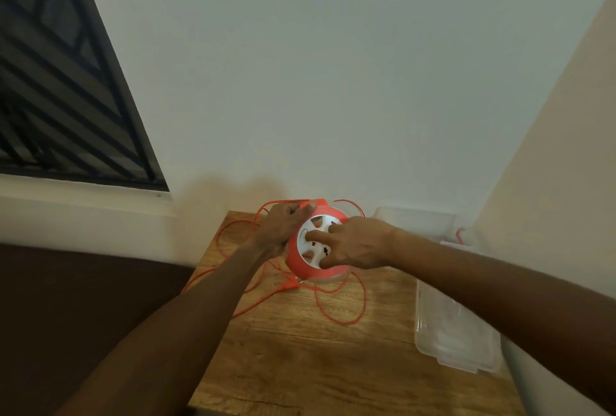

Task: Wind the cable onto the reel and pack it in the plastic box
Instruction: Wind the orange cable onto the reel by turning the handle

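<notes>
An orange cable reel (300, 265) with a white socket face stands tilted on the wooden table (300, 349). My left hand (283, 227) grips the reel's upper left rim, with the orange cable running through its fingers. My right hand (350, 245) lies over the white face, index finger pressed near its centre and thumb curled at the lower edge. Loose loops of the orange cable (343, 319) lie on the table around the reel, and its plug (290, 285) rests just below the reel. The clear plastic box (416, 219) stands behind my right wrist.
A clear plastic lid (456, 342) lies at the table's right edge. White walls close in behind and on the right. A window with dark bars (66, 99) is at the left, above a dark surface (66, 299) beside the table.
</notes>
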The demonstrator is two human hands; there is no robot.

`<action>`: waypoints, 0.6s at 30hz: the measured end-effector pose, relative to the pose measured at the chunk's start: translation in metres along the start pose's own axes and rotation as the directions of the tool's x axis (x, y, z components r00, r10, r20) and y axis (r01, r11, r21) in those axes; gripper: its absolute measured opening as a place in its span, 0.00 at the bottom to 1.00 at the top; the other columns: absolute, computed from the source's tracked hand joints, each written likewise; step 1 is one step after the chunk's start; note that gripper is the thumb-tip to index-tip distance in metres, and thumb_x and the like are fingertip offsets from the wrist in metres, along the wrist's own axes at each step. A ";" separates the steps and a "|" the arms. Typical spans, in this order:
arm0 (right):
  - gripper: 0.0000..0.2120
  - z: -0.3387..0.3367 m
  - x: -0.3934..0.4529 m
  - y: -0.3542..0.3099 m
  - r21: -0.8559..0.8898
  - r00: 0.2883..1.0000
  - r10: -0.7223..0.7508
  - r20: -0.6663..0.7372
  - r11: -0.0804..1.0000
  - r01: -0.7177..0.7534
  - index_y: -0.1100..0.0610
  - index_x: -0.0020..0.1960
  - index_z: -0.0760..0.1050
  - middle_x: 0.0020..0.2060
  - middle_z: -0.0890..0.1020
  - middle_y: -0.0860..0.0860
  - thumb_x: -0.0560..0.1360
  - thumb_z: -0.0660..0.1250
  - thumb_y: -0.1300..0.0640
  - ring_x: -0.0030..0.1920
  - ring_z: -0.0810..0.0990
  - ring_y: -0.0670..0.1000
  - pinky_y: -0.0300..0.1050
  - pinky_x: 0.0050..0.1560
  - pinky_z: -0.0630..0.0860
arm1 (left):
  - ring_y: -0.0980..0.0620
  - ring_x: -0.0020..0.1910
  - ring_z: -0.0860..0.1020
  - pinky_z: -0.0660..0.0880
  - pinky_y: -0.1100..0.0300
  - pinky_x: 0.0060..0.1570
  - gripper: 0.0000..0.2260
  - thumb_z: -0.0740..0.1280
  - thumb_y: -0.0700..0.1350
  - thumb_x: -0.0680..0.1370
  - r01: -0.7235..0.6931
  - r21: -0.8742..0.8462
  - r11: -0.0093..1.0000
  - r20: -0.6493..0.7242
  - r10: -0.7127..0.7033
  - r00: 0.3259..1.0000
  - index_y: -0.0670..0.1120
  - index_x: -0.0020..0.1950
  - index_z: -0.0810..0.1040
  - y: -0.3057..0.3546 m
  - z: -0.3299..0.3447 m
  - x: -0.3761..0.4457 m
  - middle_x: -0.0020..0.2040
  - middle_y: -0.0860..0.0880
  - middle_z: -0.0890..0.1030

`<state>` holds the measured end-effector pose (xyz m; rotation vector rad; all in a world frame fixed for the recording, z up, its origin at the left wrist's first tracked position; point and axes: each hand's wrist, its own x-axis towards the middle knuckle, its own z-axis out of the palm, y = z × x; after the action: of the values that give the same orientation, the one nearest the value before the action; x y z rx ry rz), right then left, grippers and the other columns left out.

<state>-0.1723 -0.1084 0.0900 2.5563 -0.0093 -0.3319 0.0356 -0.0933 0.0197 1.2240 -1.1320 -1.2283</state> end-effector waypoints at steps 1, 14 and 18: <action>0.21 -0.005 0.001 0.005 -0.017 0.999 -0.025 0.032 1.000 0.025 0.46 0.65 0.75 0.72 0.67 0.59 0.76 0.69 0.62 0.51 0.81 0.59 0.46 0.30 0.73 | 0.32 0.49 0.86 0.85 0.42 0.48 0.18 0.68 0.56 0.81 -0.002 0.012 1.000 0.013 0.001 1.000 0.42 0.57 0.85 0.002 0.000 0.000 0.54 0.35 0.86; 0.28 -0.029 0.013 0.016 -0.131 0.994 0.003 0.107 0.991 0.011 0.44 0.75 0.58 0.64 0.71 0.67 0.80 0.65 0.56 0.43 0.82 0.61 0.50 0.36 0.81 | 0.34 0.53 0.86 0.85 0.43 0.50 0.22 0.69 0.56 0.80 0.041 -0.067 0.997 0.052 -0.038 0.998 0.40 0.63 0.83 0.015 -0.008 -0.001 0.58 0.37 0.86; 0.31 -0.032 0.017 0.016 -0.127 0.988 0.024 0.154 0.992 -0.004 0.43 0.76 0.57 0.62 0.74 0.65 0.79 0.67 0.54 0.48 0.82 0.61 0.52 0.42 0.82 | 0.41 0.48 0.88 0.85 0.52 0.42 0.19 0.72 0.59 0.75 0.042 -0.064 0.997 0.052 -0.038 0.998 0.46 0.55 0.87 0.017 -0.002 0.001 0.54 0.40 0.88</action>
<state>-0.1473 -0.1059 0.1206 2.3986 -0.0628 -0.5096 0.0386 -0.0944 0.0364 1.1779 -1.1005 -1.3226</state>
